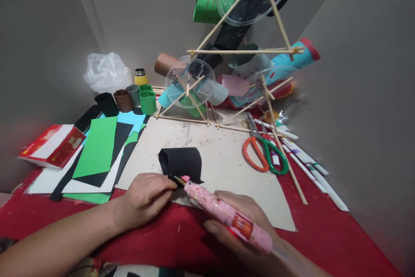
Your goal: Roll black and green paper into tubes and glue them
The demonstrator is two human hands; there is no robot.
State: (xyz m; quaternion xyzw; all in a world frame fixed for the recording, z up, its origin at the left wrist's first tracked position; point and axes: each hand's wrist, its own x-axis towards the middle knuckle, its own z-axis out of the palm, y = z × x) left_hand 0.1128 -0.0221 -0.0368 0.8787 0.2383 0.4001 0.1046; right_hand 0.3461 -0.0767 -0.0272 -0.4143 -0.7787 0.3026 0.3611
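A red-covered table point(324, 225) carried a beige cardboard sheet point(220, 156). At its far edge rose a thin wooden stick frame point(240, 52), its top cut off, bearing two clear plastic discs and curled paper tubes, partly hidden behind each other. Near the near edge lay a matte black paper roll point(181, 160). The left hand point(145, 197) pinched its near flap. The right hand point(241, 205) was wrapped round a speckled pink glue gun point(227, 214), nozzle at that flap. Two scissors point(264, 151) lay toward the right edge.
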